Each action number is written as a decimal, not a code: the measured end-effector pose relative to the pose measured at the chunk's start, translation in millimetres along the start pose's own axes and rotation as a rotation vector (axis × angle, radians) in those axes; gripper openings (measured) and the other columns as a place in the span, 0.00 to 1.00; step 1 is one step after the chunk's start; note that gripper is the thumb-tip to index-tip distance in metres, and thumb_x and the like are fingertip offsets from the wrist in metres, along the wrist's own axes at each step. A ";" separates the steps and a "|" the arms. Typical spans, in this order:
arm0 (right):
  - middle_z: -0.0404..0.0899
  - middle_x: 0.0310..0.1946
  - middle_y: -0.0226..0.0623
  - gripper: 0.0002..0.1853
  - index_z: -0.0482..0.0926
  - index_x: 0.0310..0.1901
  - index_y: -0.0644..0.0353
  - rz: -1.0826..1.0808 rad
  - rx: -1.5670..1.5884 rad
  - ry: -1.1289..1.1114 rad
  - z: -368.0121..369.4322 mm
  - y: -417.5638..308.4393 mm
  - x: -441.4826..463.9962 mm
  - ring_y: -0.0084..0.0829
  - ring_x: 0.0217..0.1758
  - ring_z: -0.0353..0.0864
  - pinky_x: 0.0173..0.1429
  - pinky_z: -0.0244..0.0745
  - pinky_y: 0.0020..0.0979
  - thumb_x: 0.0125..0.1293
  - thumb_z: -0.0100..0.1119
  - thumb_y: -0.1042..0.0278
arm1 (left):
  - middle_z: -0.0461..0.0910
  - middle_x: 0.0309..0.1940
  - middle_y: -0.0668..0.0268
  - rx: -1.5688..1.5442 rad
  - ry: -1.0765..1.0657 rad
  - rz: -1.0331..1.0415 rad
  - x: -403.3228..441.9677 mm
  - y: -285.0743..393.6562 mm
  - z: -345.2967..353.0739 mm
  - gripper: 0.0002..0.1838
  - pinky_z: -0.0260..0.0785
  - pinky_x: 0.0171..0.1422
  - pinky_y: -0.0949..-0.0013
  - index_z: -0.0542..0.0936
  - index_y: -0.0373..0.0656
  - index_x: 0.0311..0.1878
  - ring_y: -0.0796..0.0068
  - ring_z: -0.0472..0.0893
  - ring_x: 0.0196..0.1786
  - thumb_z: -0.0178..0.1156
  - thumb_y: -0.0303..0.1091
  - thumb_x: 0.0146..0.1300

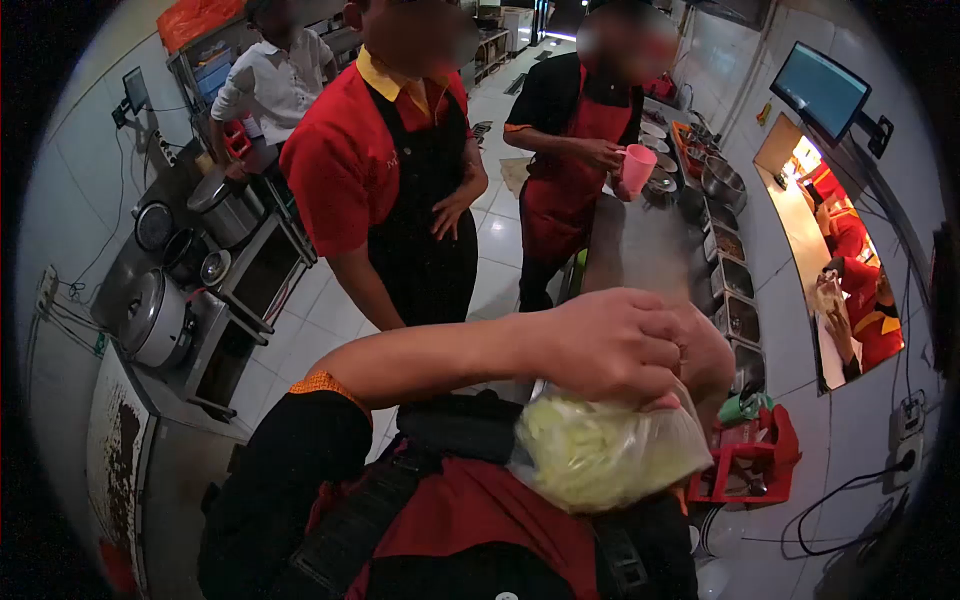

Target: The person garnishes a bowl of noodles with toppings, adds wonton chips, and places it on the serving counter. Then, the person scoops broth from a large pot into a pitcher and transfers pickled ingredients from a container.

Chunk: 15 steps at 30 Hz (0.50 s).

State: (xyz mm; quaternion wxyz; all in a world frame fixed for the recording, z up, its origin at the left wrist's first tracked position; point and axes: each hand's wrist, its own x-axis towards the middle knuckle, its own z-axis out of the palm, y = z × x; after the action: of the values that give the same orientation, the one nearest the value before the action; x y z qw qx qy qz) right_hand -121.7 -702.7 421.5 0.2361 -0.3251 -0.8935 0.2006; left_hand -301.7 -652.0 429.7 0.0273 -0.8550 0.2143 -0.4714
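Note:
A clear plastic bag (615, 455) filled with pale green, chopped pieces, perhaps shredded cabbage, hangs close in front of my body. My left hand (615, 345) reaches across from the left, its fingers curled and closed on the gathered top of the bag. Right beside it, my right hand (708, 350) is closed at the same bag top, with most of its fingers hidden behind the left. The bag bulges below both hands, in front of my red and black apron (470, 520).
A steel counter (635, 240) with metal containers (735, 275) runs along the right. A red caddy (765, 460) stands near my right side. One person in a red shirt (335, 170) is close ahead; another holds a pink jug (637, 168). Pots (155, 315) line the left shelf.

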 end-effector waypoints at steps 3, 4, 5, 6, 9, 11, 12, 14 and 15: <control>0.76 0.28 0.47 0.09 0.75 0.29 0.61 0.230 -0.229 -0.003 8.2 -6.2 -6.9 0.50 0.33 0.77 0.34 0.71 0.39 0.46 0.62 0.68 | 0.71 0.26 0.67 -0.092 -0.096 -0.195 -25.1 -0.4 -10.4 0.12 0.67 0.35 0.63 0.72 0.44 0.24 0.65 0.74 0.34 0.65 0.37 0.53; 0.76 0.28 0.47 0.09 0.75 0.29 0.61 0.234 -0.292 0.018 15.2 -4.0 -6.3 0.50 0.33 0.77 0.36 0.71 0.41 0.47 0.61 0.68 | 0.72 0.27 0.66 -0.119 -0.124 -0.275 -34.1 0.5 -6.2 0.11 0.67 0.35 0.62 0.73 0.43 0.25 0.64 0.75 0.35 0.64 0.37 0.53; 0.76 0.27 0.46 0.09 0.75 0.29 0.61 0.234 -0.361 0.041 18.1 -2.3 -4.1 0.50 0.33 0.77 0.37 0.72 0.43 0.47 0.61 0.67 | 0.73 0.27 0.65 -0.141 -0.153 -0.351 -43.8 -0.7 -1.4 0.11 0.67 0.35 0.62 0.74 0.43 0.25 0.63 0.75 0.36 0.64 0.37 0.54; 0.77 0.29 0.46 0.09 0.75 0.32 0.61 0.287 -0.317 -0.001 17.1 -2.7 -2.4 0.50 0.36 0.77 0.41 0.72 0.44 0.49 0.58 0.67 | 0.75 0.29 0.62 -0.173 -0.146 -0.411 -56.9 -2.8 6.5 0.11 0.68 0.36 0.61 0.76 0.41 0.27 0.60 0.76 0.36 0.63 0.38 0.54; 0.78 0.32 0.45 0.10 0.75 0.34 0.61 0.322 -0.343 0.046 33.7 19.0 -3.2 0.49 0.39 0.78 0.44 0.72 0.44 0.51 0.57 0.66 | 0.76 0.29 0.59 -0.464 -0.253 -0.849 -74.6 -8.2 13.3 0.12 0.68 0.36 0.61 0.77 0.40 0.28 0.59 0.77 0.34 0.62 0.39 0.57; 0.77 0.31 0.46 0.08 0.75 0.33 0.61 0.312 -0.324 0.095 44.7 30.6 -6.9 0.50 0.38 0.77 0.42 0.71 0.45 0.52 0.56 0.67 | 0.75 0.23 0.62 -0.454 -0.206 -0.907 -82.9 -7.4 22.0 0.17 0.66 0.33 0.65 0.77 0.40 0.26 0.68 0.74 0.26 0.61 0.44 0.61; 0.75 0.29 0.46 0.07 0.74 0.31 0.62 0.299 -0.310 0.147 47.1 35.2 -7.6 0.51 0.36 0.76 0.41 0.70 0.46 0.53 0.55 0.69 | 0.74 0.20 0.65 -0.536 -0.238 -1.073 -86.3 -7.7 24.1 0.19 0.65 0.31 0.67 0.76 0.40 0.24 0.74 0.71 0.25 0.61 0.47 0.62; 0.75 0.33 0.46 0.08 0.74 0.34 0.62 0.371 -0.359 0.088 40.6 28.0 -5.9 0.50 0.40 0.75 0.44 0.70 0.45 0.53 0.54 0.69 | 0.71 0.16 0.71 -0.597 -0.281 -1.233 -95.0 -15.1 31.3 0.25 0.63 0.29 0.70 0.75 0.40 0.20 0.84 0.66 0.24 0.63 0.53 0.60; 0.75 0.36 0.45 0.09 0.74 0.38 0.61 0.453 -0.399 0.014 41.2 24.5 -7.8 0.49 0.44 0.75 0.47 0.70 0.45 0.54 0.53 0.70 | 0.71 0.16 0.71 -0.600 -0.275 -1.241 -100.5 -15.9 37.5 0.25 0.63 0.29 0.70 0.75 0.40 0.20 0.84 0.66 0.24 0.63 0.53 0.60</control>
State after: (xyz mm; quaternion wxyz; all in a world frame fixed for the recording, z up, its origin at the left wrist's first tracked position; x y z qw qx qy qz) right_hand -127.2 -699.1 373.4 0.1229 -0.5575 -0.8183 0.0664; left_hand -312.2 -604.0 333.1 -0.4568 -0.8420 -0.1978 -0.2080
